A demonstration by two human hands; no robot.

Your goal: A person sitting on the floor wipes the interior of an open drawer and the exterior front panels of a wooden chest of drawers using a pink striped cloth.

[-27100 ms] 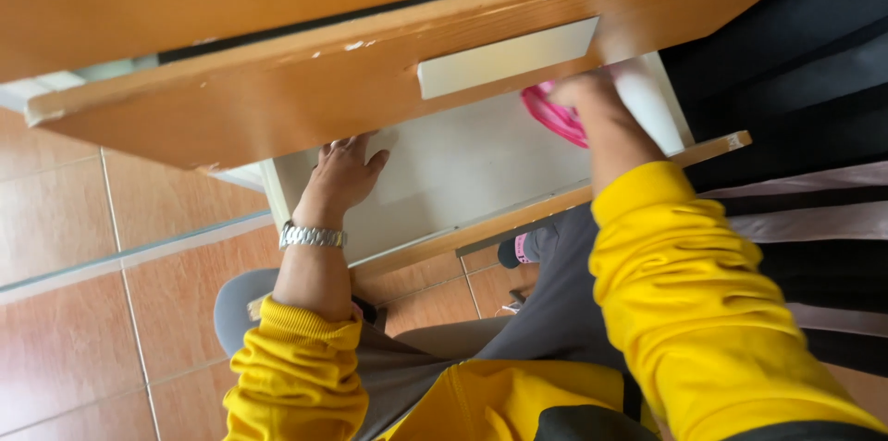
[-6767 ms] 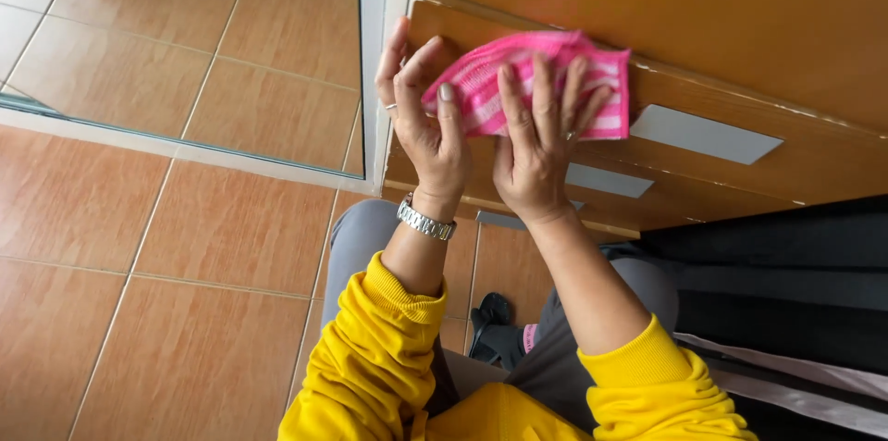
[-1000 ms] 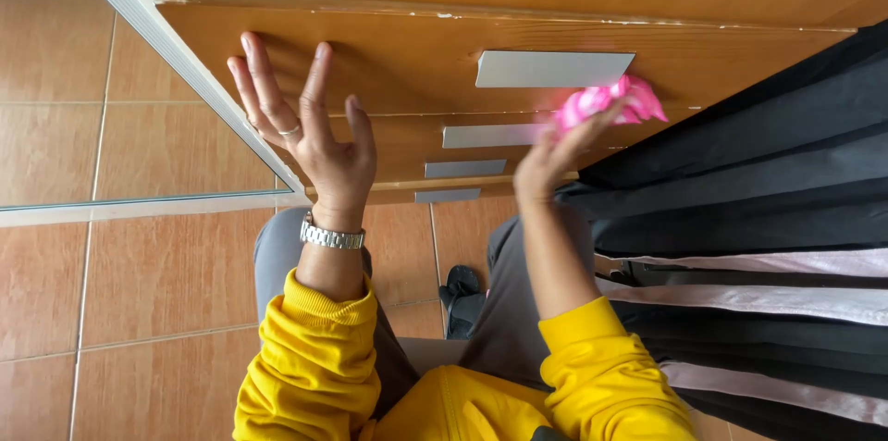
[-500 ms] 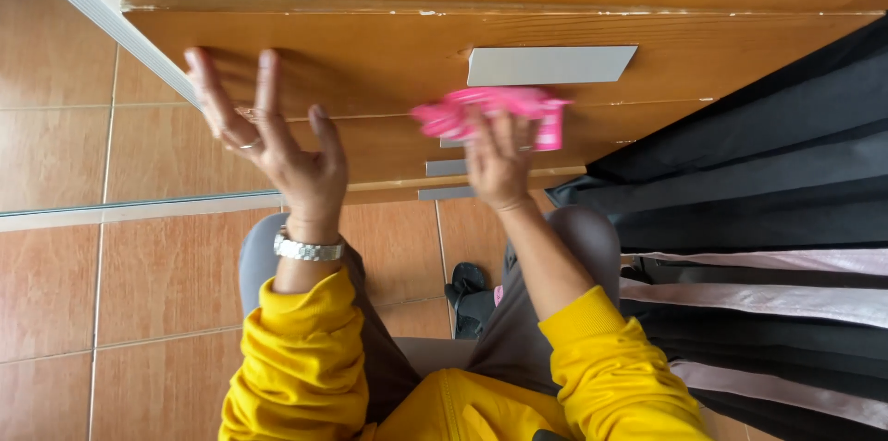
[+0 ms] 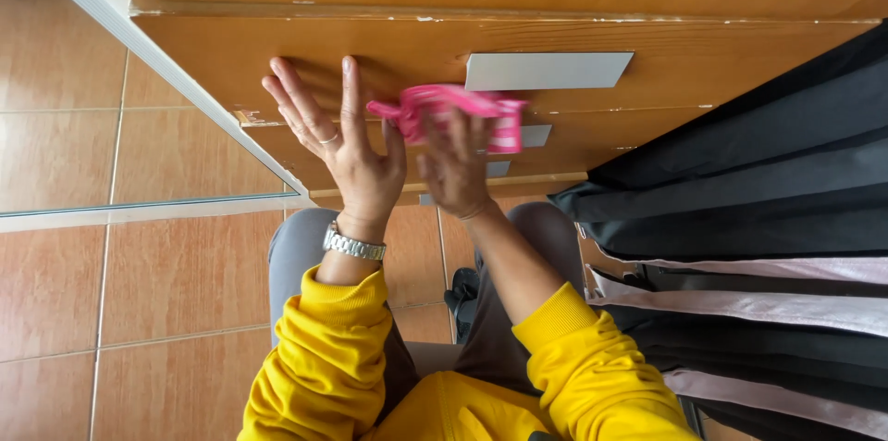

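Note:
My right hand (image 5: 458, 173) presses a pink striped cloth (image 5: 449, 112) against the front of a wooden drawer (image 5: 666, 52), just left of and below the drawer's flat grey handle (image 5: 548, 71). My left hand (image 5: 347, 149) is flat on the same wood to the left of the cloth, fingers spread and pointing up, with a ring on one finger and a metal watch (image 5: 353, 244) on the wrist. Both arms are in yellow sleeves. Below the top drawer, lower drawer fronts with smaller grey handles (image 5: 535, 135) are partly hidden behind my right hand.
A dark pleated garment with pale pink bands (image 5: 749, 247) hangs at the right, beside the drawers. A white frame edge (image 5: 157, 62) runs diagonally at the left. Orange floor tiles (image 5: 111, 293) lie below, and my knees in grey trousers (image 5: 296, 247) are under the hands.
My right hand has slid the pink cloth leftward and down along the drawer front, from beside the dark garment to the middle. My left hand has stayed flat on the wood, shifting slightly right.

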